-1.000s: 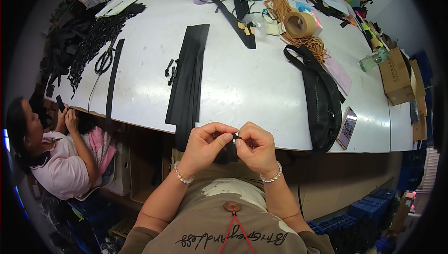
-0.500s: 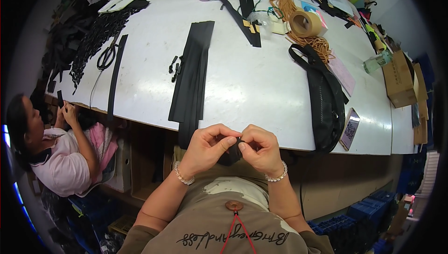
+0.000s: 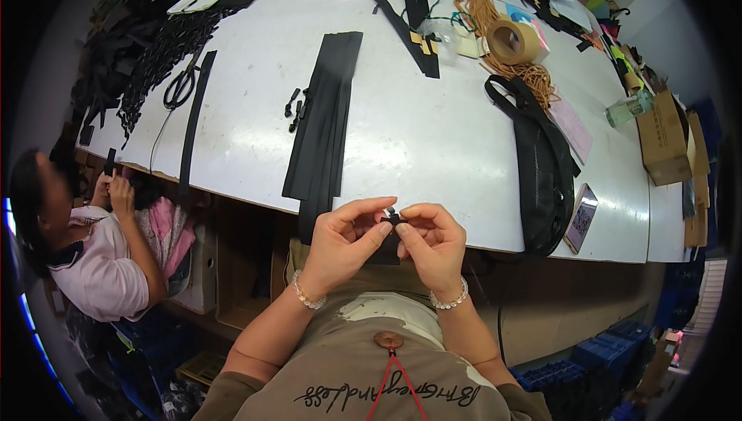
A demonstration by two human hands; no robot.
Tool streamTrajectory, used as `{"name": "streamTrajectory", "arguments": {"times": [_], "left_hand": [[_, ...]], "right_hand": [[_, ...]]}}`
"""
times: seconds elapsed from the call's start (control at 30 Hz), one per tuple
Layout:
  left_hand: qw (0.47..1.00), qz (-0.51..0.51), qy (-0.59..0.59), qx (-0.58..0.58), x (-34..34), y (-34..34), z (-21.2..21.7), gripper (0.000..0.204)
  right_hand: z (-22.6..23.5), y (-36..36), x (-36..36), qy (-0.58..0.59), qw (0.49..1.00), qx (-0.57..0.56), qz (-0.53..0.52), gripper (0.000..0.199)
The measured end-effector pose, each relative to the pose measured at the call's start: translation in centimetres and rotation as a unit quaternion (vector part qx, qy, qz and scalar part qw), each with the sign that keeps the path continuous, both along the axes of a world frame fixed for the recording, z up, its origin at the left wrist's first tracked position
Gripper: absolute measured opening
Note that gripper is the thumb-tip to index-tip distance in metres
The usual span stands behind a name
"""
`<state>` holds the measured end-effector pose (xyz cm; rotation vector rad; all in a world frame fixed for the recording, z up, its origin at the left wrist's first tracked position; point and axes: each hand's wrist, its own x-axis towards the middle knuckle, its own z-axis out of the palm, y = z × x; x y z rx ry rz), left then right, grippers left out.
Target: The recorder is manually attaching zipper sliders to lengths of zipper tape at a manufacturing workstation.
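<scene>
Just off the table's near edge, my left hand (image 3: 342,234) and my right hand (image 3: 435,242) meet with thumbs and fingers pinched together. Between the fingertips is a small black fitting (image 3: 393,218), with a greyish tip standing up; its exact kind is too small to tell. Both hands grip the end of a black strip (image 3: 381,255), which hangs below the fingers and is partly hidden by them. Left of my hands lies a stack of long black strips (image 3: 319,123), its near end hanging over the edge. Several small black fittings (image 3: 294,110) lie beside that stack.
On the white table (image 3: 433,150), a black bag (image 3: 542,181) and a phone (image 3: 581,218) lie to the right. Scissors (image 3: 179,87) and another black strip (image 3: 197,119) lie left. Tape rolls, cord and a cardboard box (image 3: 663,139) stand farther off. A co-worker (image 3: 104,266) sits at left, holding a small black piece.
My fingers have shifted around the strip's end; the small fitting now shows between them, and my left index finger is raised. The co-worker's hands have moved slightly.
</scene>
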<state>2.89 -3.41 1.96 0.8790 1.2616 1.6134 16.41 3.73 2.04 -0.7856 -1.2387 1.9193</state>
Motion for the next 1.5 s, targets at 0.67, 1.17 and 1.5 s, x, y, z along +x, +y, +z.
{"name": "streamTrajectory", "arguments": {"times": [0.67, 1.17, 1.5], "left_hand": [[0.992, 0.043, -0.113, -0.034, 2.1, -0.7, -0.7, 0.018], [0.993, 0.075, -0.093, -0.023, 2.3, -0.2, -0.2, 0.029], [0.997, 0.076, 0.028, -0.006, 2.2, -0.3, 0.3, 0.027]], "right_hand": [[-1.0, -1.3, -0.2, -0.018, 0.98, 0.155, -0.12, 0.015], [-1.2, -1.9, -0.4, 0.004, 0.983, 0.13, -0.133, 0.014], [-1.0, -1.6, 0.3, -0.008, 0.984, 0.147, -0.097, 0.014]]}}
